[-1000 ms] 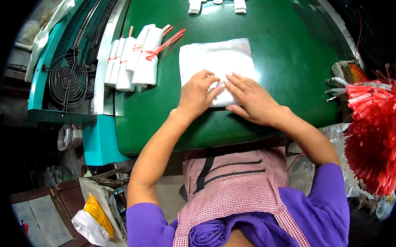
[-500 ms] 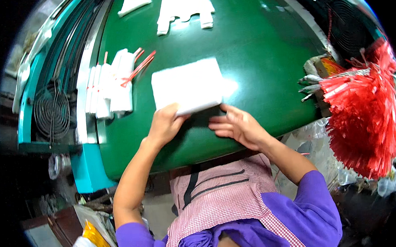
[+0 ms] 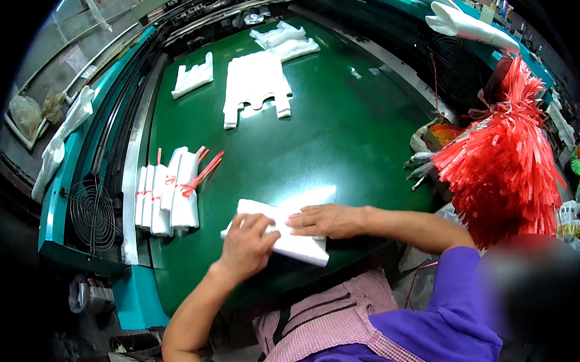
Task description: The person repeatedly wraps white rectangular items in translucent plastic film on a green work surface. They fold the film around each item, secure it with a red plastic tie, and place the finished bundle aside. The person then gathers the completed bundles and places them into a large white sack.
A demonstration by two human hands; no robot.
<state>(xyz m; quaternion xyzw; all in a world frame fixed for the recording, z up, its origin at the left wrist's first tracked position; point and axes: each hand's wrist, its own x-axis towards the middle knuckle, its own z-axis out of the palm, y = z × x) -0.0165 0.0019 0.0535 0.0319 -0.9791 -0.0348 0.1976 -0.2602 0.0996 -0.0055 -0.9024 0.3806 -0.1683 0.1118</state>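
A folded stack of white plastic bags [image 3: 299, 246] lies slantwise near the front edge of the green tabletop [image 3: 360, 152]. Curled fingers of my left hand [image 3: 246, 246] grip its left part. Across its upper right side rests my right hand [image 3: 330, 221], with the fingers stretched out flat and pressing down. Both palms and part of the stack beneath them are hidden. To the left lie several rolled white bag bundles [image 3: 184, 192] tied with red strips. Farther back, a flat stack of white vest-style bags [image 3: 255, 85] has its handles toward me.
More white bag stacks lie at the far left [image 3: 193, 75] and far middle [image 3: 284, 40]. A large bunch of red plastic strips [image 3: 497, 172] hangs at the right. Teal machine frames with round wire guards [image 3: 92, 215] flank the table.
The white stack came down from a raised, flat hold and is now folded narrower on the table. My right hand moved onto it. The view has tilted up toward the far end.
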